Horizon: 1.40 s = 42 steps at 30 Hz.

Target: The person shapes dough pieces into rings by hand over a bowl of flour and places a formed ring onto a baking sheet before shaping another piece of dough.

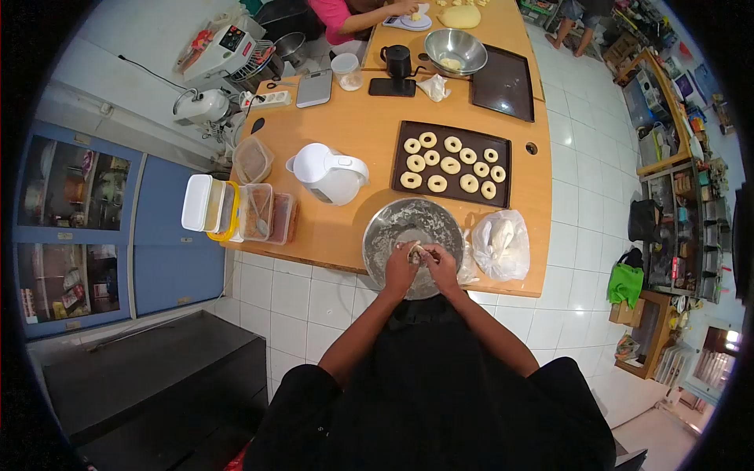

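Both my hands are over a large metal bowl (381, 224) whose inside is smeared with pale flour or dough. My left hand (402, 265) and my right hand (441, 265) meet near the bowl's middle, fingers curled around a small piece of dough (415, 253). The fingers partly hide its shape. Just beyond the bowl, a dark baking tray (503, 145) carries several pale dough rings (450, 165). To the right of the bowl lies a clear plastic bag (503, 245) with something whitish inside.
A white electric kettle (330, 174) and lidded plastic tubs (256, 210) stand on the left. Farther back are a kitchen scale (314, 88), a black gooseneck kettle (397, 61), a steel bowl (455, 49) and another dark tray (503, 82). A person in pink (338, 16) works at the far end.
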Each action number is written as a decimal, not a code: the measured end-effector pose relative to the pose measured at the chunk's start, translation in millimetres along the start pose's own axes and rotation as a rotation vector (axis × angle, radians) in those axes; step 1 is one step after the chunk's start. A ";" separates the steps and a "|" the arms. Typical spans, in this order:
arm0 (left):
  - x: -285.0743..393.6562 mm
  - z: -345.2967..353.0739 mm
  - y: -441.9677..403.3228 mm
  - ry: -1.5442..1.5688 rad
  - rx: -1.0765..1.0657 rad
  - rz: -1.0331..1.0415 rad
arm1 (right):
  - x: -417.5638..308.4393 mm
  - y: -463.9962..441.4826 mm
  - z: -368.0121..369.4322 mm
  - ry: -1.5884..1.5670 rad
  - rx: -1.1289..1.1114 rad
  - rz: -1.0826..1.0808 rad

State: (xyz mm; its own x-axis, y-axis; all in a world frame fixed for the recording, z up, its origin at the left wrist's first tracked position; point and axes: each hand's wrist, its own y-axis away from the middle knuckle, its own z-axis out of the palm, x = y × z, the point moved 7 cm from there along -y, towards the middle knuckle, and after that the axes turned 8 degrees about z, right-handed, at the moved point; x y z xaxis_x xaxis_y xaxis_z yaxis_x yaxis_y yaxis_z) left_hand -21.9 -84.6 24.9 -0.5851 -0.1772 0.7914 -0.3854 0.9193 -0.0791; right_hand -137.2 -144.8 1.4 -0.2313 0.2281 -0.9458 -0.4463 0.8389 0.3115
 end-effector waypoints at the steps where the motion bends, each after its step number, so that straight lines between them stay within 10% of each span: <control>1: -0.6 0.1 -0.5 0.004 -0.008 -0.025 | -1.6 -0.2 -0.9 0.002 0.003 -0.013; 30: -59.3 39.9 18.1 0.583 0.173 -0.279 | 17.5 -0.3 3.1 -0.229 -0.075 0.106; 42: 1.3 -7.5 3.9 0.184 0.132 -0.053 | 3.7 -1.7 0.8 0.011 -0.005 -0.040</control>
State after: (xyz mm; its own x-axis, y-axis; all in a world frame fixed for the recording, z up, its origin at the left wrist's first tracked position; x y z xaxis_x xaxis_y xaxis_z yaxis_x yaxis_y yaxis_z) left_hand -18.9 -78.7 30.1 -0.4261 -0.1463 0.8928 -0.5098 0.8541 -0.1033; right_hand -136.6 -145.0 -2.7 -0.2232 0.1891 -0.9563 -0.4595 0.8448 0.2743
